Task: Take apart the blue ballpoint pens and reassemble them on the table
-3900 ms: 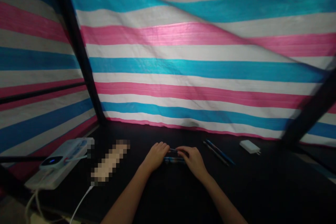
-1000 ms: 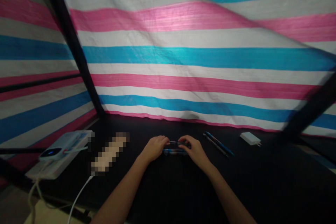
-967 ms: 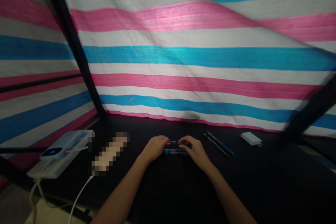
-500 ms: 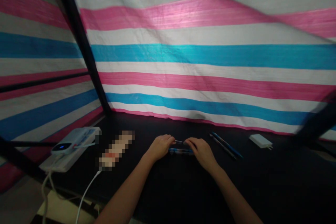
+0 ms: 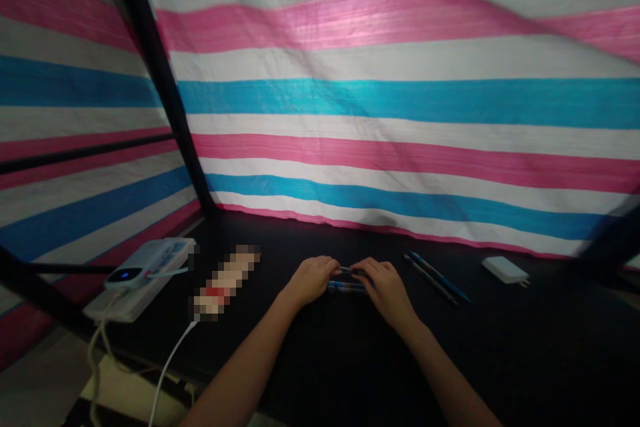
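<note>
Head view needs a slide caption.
Left hand and right hand hold a slender rod at a black table with pens.

Between the left hand [image 5: 316, 280] and the right hand [image 5: 387, 288], a slim rod [image 5: 345, 270] shows silvery grey beside a mottled pen [image 5: 346, 287] of blue and grey. Right of the right hand are a blue pen [image 5: 440, 277], a dark pen [image 5: 429, 278] and a white plug [image 5: 504, 269]. Left of the left hand, the power strip [image 5: 133, 307] and cable [image 5: 173, 351] are white; the pale bluish device [image 5: 141, 263] has a black display [image 5: 131, 278] glowing blue. Beyond both hands, the sheet [image 5: 380, 100] has pink, white and blue stripes; beneath them, the tabletop [image 5: 350, 360] is black
</note>
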Demonstrator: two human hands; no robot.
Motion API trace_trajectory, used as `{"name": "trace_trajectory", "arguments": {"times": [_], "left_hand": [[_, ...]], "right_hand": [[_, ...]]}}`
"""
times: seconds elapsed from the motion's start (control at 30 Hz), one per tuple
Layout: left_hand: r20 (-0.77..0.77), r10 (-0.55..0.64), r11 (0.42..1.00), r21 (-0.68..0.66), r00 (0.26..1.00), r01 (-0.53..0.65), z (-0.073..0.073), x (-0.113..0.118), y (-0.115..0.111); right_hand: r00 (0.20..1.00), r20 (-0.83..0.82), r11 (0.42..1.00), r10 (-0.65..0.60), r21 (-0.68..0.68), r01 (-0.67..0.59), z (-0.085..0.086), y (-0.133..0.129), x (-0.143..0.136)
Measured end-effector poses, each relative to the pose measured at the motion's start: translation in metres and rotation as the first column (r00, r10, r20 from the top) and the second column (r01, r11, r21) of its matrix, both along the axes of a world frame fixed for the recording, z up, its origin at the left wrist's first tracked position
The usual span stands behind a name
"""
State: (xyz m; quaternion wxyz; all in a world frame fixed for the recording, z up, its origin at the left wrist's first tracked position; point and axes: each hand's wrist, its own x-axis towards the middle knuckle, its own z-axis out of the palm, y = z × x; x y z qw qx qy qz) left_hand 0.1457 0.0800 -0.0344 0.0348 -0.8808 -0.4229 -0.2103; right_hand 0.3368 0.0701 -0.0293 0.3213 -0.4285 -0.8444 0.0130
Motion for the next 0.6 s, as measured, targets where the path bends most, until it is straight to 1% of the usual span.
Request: {"name": "trace_trajectory", "arguments": {"times": [0.1,0.2,0.27,0.33,0.4,0.43,0.5,0.57,0.6], "left_hand": [[0.024,-0.006,0.999,0.036,1.0,0.005,0.0038,0.0004,-0.0021],[0.131,-0.001,0.998,0.058,0.991,-0.007,0.0091,-0.0003,-0.004],[0.191,0.011,1.0,0.022,0.982,-0.015,0.0106,-0.0011,-0.0037],[0.184,0.018,1.0,-0.027,0.983,-0.014,0.01,-0.0017,-0.0025],[0.171,0.006,1.0,-0.025,0.985,-0.002,0.0083,-0.0017,-0.0013],[0.194,-0.002,1.0,-0.006,0.981,0.003,0.0075,-0.0016,-0.0009],[0.303,-0.009,1.0,0.023,0.953,0.002,0.0064,-0.0014,-0.0005],[0.397,0.006,1.0,-0.024,0.918,0.003,0.0058,-0.0013,0.0],[0.406,0.017,0.998,-0.067,0.914,0.012,0.0056,-0.0012,0.0003]], "right_hand": [[1.0,-0.004,1.0,-0.009,-0.023,0.009,-0.0018,0.0012,0.0002],[0.999,-0.03,0.998,-0.02,-0.056,0.018,-0.0034,0.0041,0.0021],[0.998,-0.049,0.996,-0.038,-0.076,0.035,-0.0039,0.006,0.0036],[0.997,-0.06,0.995,-0.055,-0.089,0.049,-0.004,0.0073,0.005],[0.995,-0.072,0.993,-0.062,-0.104,0.055,-0.0039,0.0079,0.0059],[0.995,-0.08,0.992,-0.065,-0.114,0.056,-0.0038,0.0079,0.0062],[0.992,-0.103,0.989,-0.076,-0.132,0.062,-0.0035,0.0077,0.0065],[0.99,-0.117,0.988,-0.08,-0.144,0.063,-0.0035,0.0075,0.0066],[0.99,-0.118,0.987,-0.08,-0.145,0.062,-0.0036,0.0075,0.0066]]}}
